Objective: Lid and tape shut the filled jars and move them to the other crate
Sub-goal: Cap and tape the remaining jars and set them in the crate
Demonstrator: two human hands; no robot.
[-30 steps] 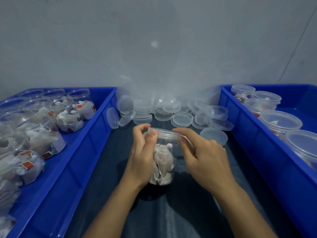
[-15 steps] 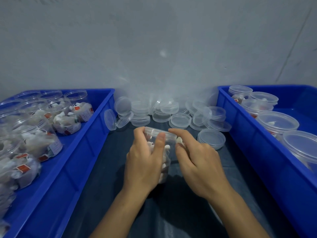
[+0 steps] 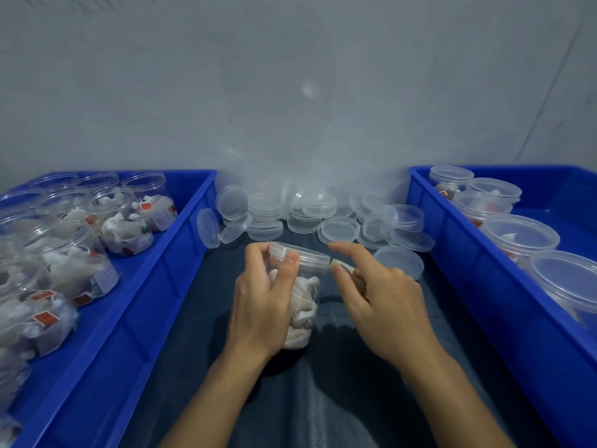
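Dark tabletop (image 3: 339, 399): left hand (image 3: 263, 305) grips the lidded clear plastic jar (image 3: 302, 286); right hand (image 3: 384, 299) pinches pale tape (image 3: 342, 266) at the lid seam. Best wrap taut, overlapping, jar steady.

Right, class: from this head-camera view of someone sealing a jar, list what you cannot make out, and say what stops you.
- Tape strip: in the head view, the right hand covers most of it; no roll shows.
- Held jar: the left hand hides its left side.
- Red tags in the left crate: print too small.
- Nearest lidded jar in the right crate: cut off by the frame edge.
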